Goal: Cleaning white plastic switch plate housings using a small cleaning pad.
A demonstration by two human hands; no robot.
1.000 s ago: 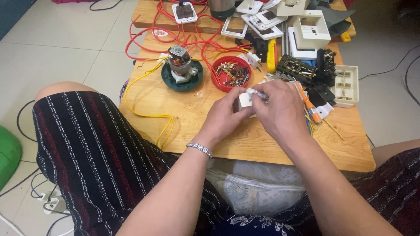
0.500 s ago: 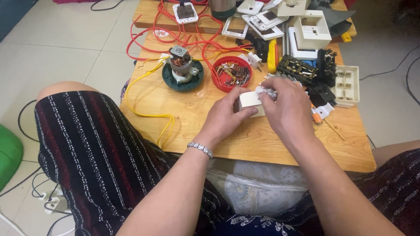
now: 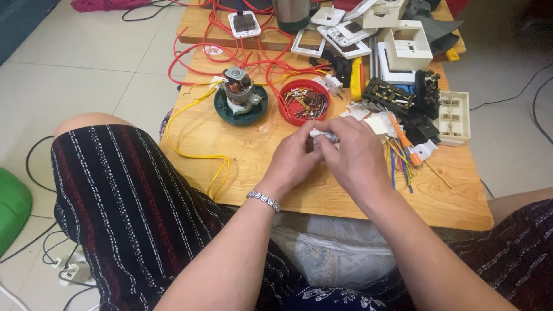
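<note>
Both hands meet over the middle of a low wooden table (image 3: 253,155). My left hand (image 3: 294,161), with a silver bracelet at the wrist, and my right hand (image 3: 354,158) are closed together on a small white electrical part (image 3: 322,135). Only its top edge shows between the fingers; the rest is hidden. Just beyond the hands sits a red bowl (image 3: 304,102) holding small metal bits.
A small motor on a green base (image 3: 239,98) stands left of the bowl, with red and yellow wires (image 3: 196,147) looping around it. White switch plates, black terminal parts and an orange screwdriver (image 3: 403,144) crowd the right side. A green object (image 3: 11,207) lies on the tiled floor.
Both hands have drawn slightly nearer and closed more tightly over the white part, which now shows less. The camera view has shifted a little.
</note>
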